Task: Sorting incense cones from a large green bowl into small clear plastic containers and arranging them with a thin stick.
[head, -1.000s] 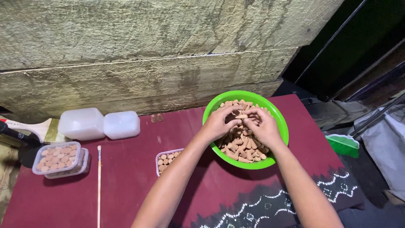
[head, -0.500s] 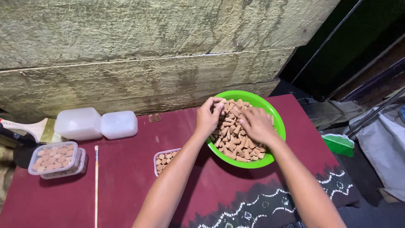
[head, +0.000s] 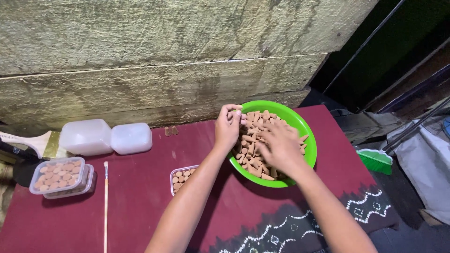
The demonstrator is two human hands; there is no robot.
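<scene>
- Pinching brown cones (head: 253, 140), the left hand (head: 228, 127) works at the green bowl (head: 307, 140)'s left rim, fingertips bunched for sorting.
- Right hand (head: 280, 146) lies spread, loose-fingered, on the pile.
- Bowl sits near the table (head: 140, 197)'s back right corner, just beside a part-filled clear tray (head: 180, 177).

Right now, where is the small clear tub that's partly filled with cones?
In the head view, the small clear tub sits on the maroon cloth, just left of the green bowl, partly hidden under the left forearm.
</scene>
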